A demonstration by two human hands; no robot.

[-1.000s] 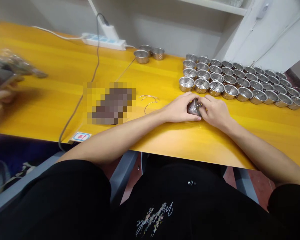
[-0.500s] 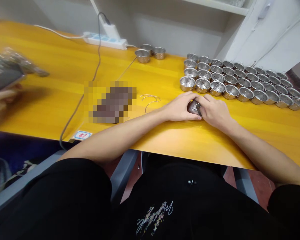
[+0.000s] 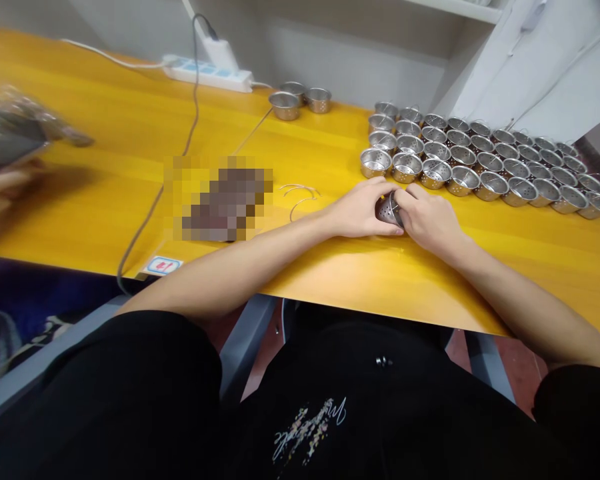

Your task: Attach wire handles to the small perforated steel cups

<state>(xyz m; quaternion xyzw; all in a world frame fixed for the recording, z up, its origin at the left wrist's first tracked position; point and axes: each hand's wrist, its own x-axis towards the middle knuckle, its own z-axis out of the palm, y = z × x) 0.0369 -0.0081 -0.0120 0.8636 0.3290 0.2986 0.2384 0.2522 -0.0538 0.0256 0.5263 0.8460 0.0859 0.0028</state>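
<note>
Between my two hands a small perforated metal strainer cup [image 3: 389,210] lies tilted on its side, close to the yellow tabletop. My left hand [image 3: 363,210] curls round its base side, thumb below and fingers above. At the rim, the fingers of my right hand [image 3: 427,217] are closed on the cup and partly cover it. Whether they also pinch a wire handle is hidden. Left of my hands lie several thin curved wires [image 3: 300,193]. Just beyond them stand rows of similar strainer cups [image 3: 435,172], many with wire handles.
Three more metal cups [image 3: 284,105] stand at the back beside a white power strip [image 3: 207,72]. A grey cable [image 3: 153,213] crosses the table [image 3: 320,267] near a pixelated dark object [image 3: 227,203]. Another person's hand [image 3: 3,190] holds a dark flat device at far left.
The view has shifted slightly. Both my hands keep the strainer cup in nearly the same place and pose. The other person's hand at far left has moved a little.
</note>
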